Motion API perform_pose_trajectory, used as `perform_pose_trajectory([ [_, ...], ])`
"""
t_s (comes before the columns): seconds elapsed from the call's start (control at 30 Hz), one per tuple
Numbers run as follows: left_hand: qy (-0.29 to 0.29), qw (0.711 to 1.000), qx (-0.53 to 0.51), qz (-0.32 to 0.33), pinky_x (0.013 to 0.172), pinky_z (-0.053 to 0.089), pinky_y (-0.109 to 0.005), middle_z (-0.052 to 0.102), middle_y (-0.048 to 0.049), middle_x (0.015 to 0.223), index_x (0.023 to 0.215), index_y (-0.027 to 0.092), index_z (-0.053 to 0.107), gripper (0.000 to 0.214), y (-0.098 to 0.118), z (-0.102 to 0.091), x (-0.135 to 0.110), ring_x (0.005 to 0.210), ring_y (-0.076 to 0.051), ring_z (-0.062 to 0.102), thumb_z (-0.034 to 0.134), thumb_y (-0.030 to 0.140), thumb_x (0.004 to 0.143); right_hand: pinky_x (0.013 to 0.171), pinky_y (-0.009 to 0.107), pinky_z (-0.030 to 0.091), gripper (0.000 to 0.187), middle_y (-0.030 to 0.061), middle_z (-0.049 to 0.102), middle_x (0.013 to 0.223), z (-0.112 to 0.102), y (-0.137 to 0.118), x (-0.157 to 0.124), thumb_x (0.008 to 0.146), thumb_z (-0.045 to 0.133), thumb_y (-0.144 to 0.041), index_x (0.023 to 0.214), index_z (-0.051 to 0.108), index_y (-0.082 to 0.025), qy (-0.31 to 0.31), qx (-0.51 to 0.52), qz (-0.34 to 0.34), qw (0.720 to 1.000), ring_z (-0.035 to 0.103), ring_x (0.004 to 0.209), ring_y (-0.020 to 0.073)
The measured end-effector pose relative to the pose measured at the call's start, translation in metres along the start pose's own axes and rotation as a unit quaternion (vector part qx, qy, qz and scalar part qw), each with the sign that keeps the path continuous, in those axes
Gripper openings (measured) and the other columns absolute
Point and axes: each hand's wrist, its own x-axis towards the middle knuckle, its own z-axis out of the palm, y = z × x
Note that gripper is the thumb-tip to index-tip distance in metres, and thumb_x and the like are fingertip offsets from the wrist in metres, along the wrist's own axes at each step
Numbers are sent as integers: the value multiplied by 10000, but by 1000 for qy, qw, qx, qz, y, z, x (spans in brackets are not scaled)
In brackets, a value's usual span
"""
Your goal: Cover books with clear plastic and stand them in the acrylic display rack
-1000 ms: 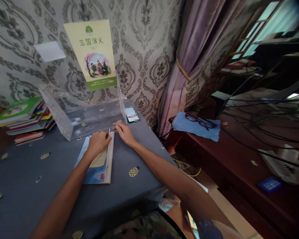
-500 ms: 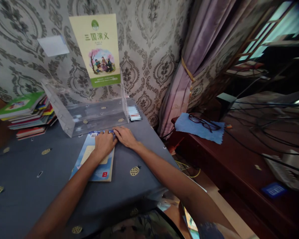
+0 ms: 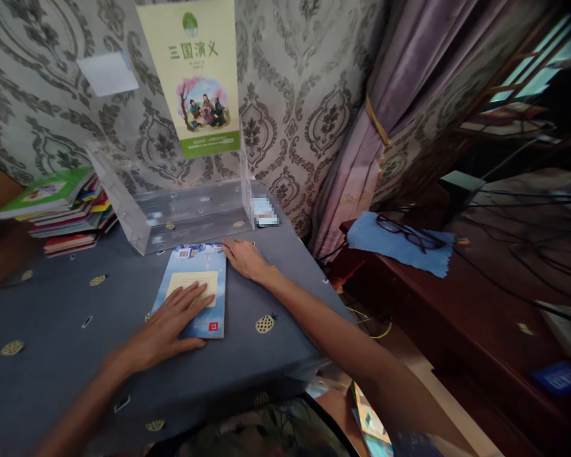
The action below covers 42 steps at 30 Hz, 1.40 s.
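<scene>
The left hand point(image 3: 164, 327) lies open and palm down, its fingers spread flat over the lower part of a closed blue paperback point(image 3: 195, 266) with the thumb along its near edge. The right hand point(image 3: 245, 259) is bent at the far right corner, its fingers meeting the edge; whether they pinch it cannot be told.

The step in hand looks like steadying and squaring the closed book. Any lift would call for fingers under an edge, since a flat palm gives no grip on the smooth cover.

The paperback is a thin rectangle lying flat on the counter point(image 3: 290, 304), with a barcode point(image 3: 184, 252) at its far end, a cream panel point(image 3: 190, 279) and a small red logo point(image 3: 213, 327). The counter's grey-blue cloth bears pineapple prints. Just beyond stands a clear, hard plastic stand point(image 3: 124, 212) with straight walls; a pale green illustrated book cover point(image 3: 195, 82) rises upright behind it. To the left, an uneven book stack point(image 3: 71, 206) shows a glossy green top. Off to the right, dark-framed glasses point(image 3: 409, 233) rest on a zigzag-edged blue cloth point(image 3: 374, 244).
</scene>
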Motion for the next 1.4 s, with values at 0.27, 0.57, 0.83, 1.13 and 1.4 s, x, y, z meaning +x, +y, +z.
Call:
perform_pose_trajectory([
  [0.27, 40, 998, 36, -23, 1227, 248, -543, 374, -59, 1619, 1547, 301, 354, 583, 18, 9, 26, 1530, -287, 244, 388, 548, 1021, 988, 424, 433, 238, 127, 727, 1114, 5, -5, 18, 1014, 492, -267, 1187, 639, -198, -10, -49, -36, 998, 604, 1119, 292],
  [0.57, 63, 997, 27, -35, 1111, 411, -477, 571, -122, 1412, 1383, 203, 533, 448, 35, -3, 33, 1308, -284, 499, 457, 447, 1015, 1078, 489, 374, 336, 137, 679, 1275, 15, 0, 15, 984, 528, -225, 1308, 601, -174, -3, -3, -36, 999, 542, 1257, 311],
  [0.83, 62, 997, 44, -12, 914, 539, -429, 670, -108, 1244, 1192, 175, 638, 307, 41, -15, 34, 1153, -275, 600, 488, 373, 1010, 1130, 477, 356, 329, 131, 599, 1428, 14, -4, 4, 1003, 493, -214, 1298, 623, -151, -20, -33, -63, 997, 481, 1368, 284],
  [1.13, 69, 996, 57, 4, 806, 555, -388, 724, -93, 1153, 1142, 179, 678, 338, 41, -19, 34, 1041, -253, 654, 397, 341, 1044, 1135, 474, 378, 356, 127, 569, 1465, 8, -11, -32, 977, 566, -243, 1317, 632, -159, -37, -3, -98, 994, 471, 1391, 281],
  [1.4, 86, 995, 42, 10, 825, 551, -368, 730, -96, 1144, 1133, 179, 697, 379, 39, -19, 33, 1020, -232, 663, 354, 320, 1055, 1163, 479, 358, 353, 102, 584, 1454, 5, -12, -64, 999, 531, -319, 1303, 651, -186, -37, 61, -93, 993, 476, 1398, 253],
])
